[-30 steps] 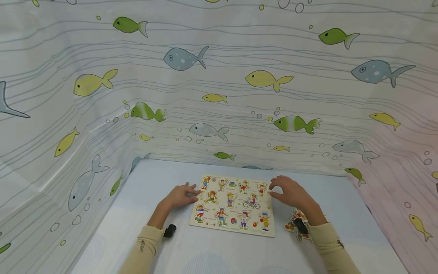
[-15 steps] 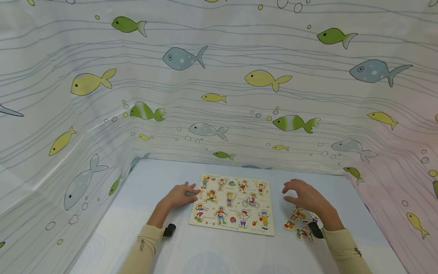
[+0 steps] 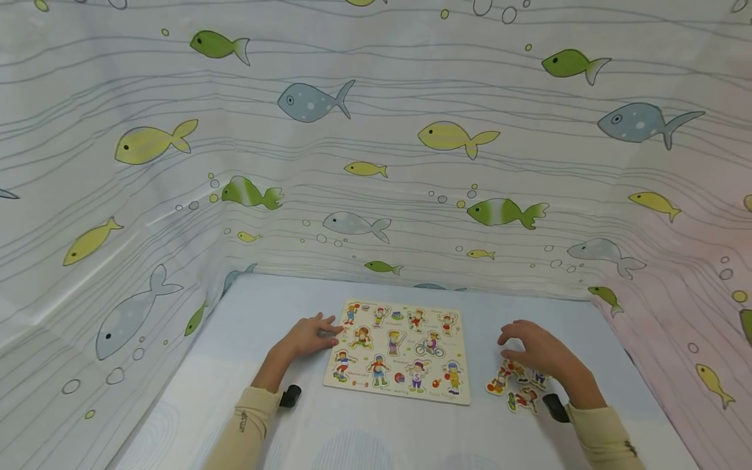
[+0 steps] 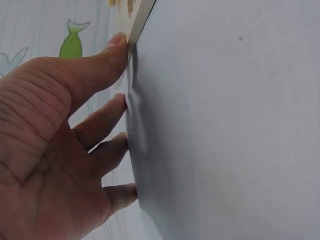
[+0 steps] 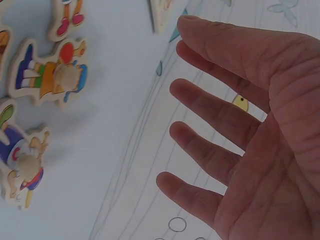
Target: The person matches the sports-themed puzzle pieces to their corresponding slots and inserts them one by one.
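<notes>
A wooden puzzle board (image 3: 376, 375) printed with sports figures lies flat on the table. At its left edge, my left hand (image 3: 308, 337) rests with spread fingers; the left wrist view shows its thumb (image 4: 117, 47) touching the board's edge and its fingertips on the tabletop. To the right of the board my right hand (image 3: 537, 349) hovers over a small pile of wooden puzzle pieces (image 3: 521, 398), its fingers relaxed and holding nothing. In the right wrist view, a piece in orange (image 5: 47, 75) and a piece in purple (image 5: 20, 155) each show a round wooden knob.
A light blue-and-white cloth (image 3: 282, 431) covers the table. Fish-patterned sheets (image 3: 364, 196) rise as walls at the back and on both sides. Dark wrist cameras (image 3: 290, 395) sit by both wrists.
My right hand has moved right and toward me, from the board's right edge to above the loose pieces, uncovering more of them. My left hand has stayed at the board.
</notes>
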{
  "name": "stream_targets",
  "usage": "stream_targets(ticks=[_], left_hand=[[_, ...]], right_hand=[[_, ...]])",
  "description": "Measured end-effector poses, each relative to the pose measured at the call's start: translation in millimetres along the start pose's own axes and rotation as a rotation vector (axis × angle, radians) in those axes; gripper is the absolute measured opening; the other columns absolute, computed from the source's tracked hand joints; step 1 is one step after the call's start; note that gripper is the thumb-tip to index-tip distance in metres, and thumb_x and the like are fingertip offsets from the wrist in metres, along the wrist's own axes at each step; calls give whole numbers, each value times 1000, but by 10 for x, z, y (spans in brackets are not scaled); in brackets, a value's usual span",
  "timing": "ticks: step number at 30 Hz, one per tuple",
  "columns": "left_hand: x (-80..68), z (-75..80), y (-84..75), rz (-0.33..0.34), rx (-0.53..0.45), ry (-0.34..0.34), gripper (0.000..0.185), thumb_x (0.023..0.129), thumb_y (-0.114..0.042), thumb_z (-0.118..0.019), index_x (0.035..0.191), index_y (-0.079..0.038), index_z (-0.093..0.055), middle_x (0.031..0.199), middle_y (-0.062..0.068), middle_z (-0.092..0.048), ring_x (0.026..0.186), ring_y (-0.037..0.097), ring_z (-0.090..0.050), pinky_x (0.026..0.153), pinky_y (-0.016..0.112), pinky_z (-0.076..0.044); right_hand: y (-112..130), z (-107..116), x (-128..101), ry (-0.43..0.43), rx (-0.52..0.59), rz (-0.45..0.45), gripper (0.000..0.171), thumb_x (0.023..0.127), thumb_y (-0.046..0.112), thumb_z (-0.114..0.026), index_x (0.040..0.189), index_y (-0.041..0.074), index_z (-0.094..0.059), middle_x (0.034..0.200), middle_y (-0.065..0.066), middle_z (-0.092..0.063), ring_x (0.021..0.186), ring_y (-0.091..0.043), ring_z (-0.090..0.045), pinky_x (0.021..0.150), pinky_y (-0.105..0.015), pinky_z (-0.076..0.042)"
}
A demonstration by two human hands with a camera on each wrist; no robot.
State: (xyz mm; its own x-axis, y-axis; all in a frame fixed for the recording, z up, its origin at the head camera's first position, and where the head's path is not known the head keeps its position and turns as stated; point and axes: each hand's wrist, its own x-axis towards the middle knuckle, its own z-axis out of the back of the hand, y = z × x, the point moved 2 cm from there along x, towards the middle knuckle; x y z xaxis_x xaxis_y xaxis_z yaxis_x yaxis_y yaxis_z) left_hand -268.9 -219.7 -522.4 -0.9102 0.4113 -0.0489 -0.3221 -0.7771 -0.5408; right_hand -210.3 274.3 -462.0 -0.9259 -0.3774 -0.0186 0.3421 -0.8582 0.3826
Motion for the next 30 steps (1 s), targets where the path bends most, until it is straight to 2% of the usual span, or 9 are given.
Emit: stream_targets(ticks=[8, 13, 18, 25, 30], left_hand=[[4, -5, 9, 2, -5, -2, 37, 90, -31, -72, 123, -13, -70, 144, 16, -50, 139, 48, -31, 112, 64, -22], [-4, -5, 0, 2, -19, 3, 37, 90, -30, -72, 122, -12, -70, 143, 17, -50, 138, 49, -31, 111, 66, -22], [-21, 4, -14, 9, -13, 10, 37, 91, -30, -71, 123, -11, -70, 144, 17, -49, 139, 48, -30, 112, 65, -19], [-10, 22, -27, 11, 9, 16, 38, 91, -30, -70, 124, -11, -69, 144, 16, -49, 140, 47, -31, 112, 65, -19], [-6, 21, -29, 13, -1, 14, 38, 91, -30, -71, 123, -11, -70, 144, 17, -49, 139, 47, -30, 112, 65, -19]], right_hand=[[-105, -58, -106, 11, 8, -1, 14, 84, 17, -79, 96, 14, -73, 121, -18, -64, 124, -48, -48, 101, -66, -37], [-199, -104, -184, 33, 15, -36, 13, 82, 17, -80, 93, 16, -73, 123, -20, -63, 125, -51, -45, 101, -67, -36], [-271, -134, -251, 40, 28, -66, 10, 80, 16, -81, 84, 18, -72, 123, -22, -62, 126, -54, -42, 99, -69, -36], [-333, -183, -275, 61, 30, -136, 12, 82, 15, -79, 78, 22, -71, 124, -21, -62, 126, -52, -43, 101, -68, -35], [-355, -204, -282, 74, 50, -131, 12, 82, 12, -78, 78, 20, -70, 124, -22, -62, 125, -54, -42, 101, -68, -34]])
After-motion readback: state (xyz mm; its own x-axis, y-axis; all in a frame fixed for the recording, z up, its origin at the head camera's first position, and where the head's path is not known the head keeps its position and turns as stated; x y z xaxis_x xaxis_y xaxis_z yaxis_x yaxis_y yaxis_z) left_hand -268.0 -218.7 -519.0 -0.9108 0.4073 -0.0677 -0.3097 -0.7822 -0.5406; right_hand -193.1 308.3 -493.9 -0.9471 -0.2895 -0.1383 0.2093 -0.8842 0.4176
